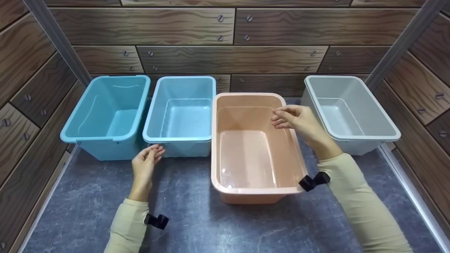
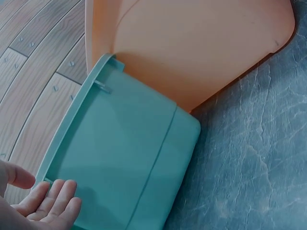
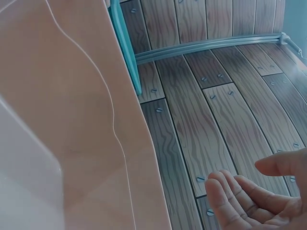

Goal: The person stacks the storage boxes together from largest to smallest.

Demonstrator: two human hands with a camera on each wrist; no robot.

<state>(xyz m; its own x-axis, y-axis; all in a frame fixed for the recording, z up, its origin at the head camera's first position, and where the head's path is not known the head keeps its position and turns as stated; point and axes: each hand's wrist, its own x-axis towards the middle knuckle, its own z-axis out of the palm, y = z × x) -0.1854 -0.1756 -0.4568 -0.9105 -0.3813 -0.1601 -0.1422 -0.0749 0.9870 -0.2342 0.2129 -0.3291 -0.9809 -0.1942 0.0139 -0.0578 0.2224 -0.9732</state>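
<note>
My left hand (image 1: 145, 167) is just in front of the near left corner of the light blue bin (image 1: 177, 139). In the left wrist view its loosely bent fingers (image 2: 61, 201) lie by that bin's rim, thumb apart, holding nothing. Over the far right side of the peach bin (image 1: 258, 190) hovers my right hand (image 1: 303, 124), its fingers relaxed. The right wrist view shows a gap between that thumb and the fingers (image 3: 235, 199), with nothing held. Nothing lies inside the peach bin or the light blue one.
A darker blue bin (image 1: 100, 138) stands at the far left, and a grey bin (image 1: 367, 137) at the right, both with bare insides. The peach bin sits nearer than the others on the dark marbled table (image 1: 190, 225). Wood-patterned walls (image 1: 190, 26) surround the area.
</note>
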